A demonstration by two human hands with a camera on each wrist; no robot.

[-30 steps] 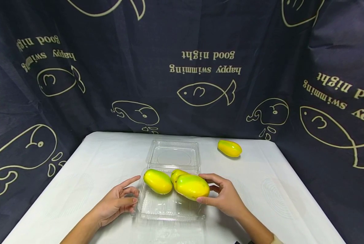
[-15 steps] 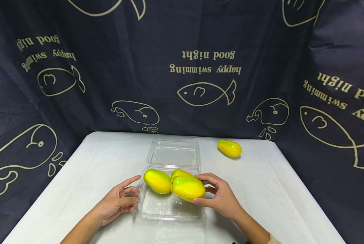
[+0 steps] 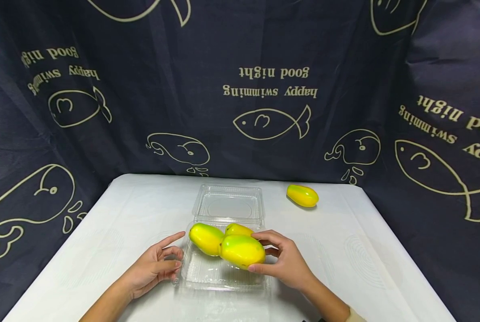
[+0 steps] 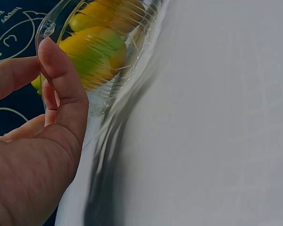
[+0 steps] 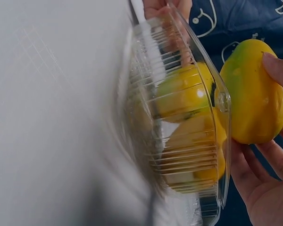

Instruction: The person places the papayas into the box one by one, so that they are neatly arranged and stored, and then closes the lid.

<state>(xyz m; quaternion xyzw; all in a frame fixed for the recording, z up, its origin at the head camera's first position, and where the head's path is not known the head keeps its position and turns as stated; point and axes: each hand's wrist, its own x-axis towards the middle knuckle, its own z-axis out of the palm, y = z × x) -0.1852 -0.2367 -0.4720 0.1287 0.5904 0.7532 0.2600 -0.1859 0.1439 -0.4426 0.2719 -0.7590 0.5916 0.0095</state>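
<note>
My right hand (image 3: 282,259) grips a yellow-green papaya (image 3: 243,251) between thumb and fingers, over the right side of a clear plastic clamshell container (image 3: 207,285). In the right wrist view, the held papaya (image 5: 254,94) shows above the rim. Two more papayas lie in the container: one at its left (image 3: 206,239), and one behind (image 3: 237,229), partly hidden by the held fruit. At the left edge, my left hand (image 3: 155,266) holds the rim, its index finger stretched toward the back corner. The left wrist view shows thumb and finger meeting at the rim (image 4: 48,29).
The container's lid (image 3: 228,203) lies folded open behind it. Another papaya (image 3: 302,196) rests at the back right of the white-covered table (image 3: 135,201). A dark fish-print curtain (image 3: 175,89) stands around the table's back and sides.
My right hand has carried its papaya a little left and slightly down over the container, covering more of the papaya behind. My left hand has stayed in place.
</note>
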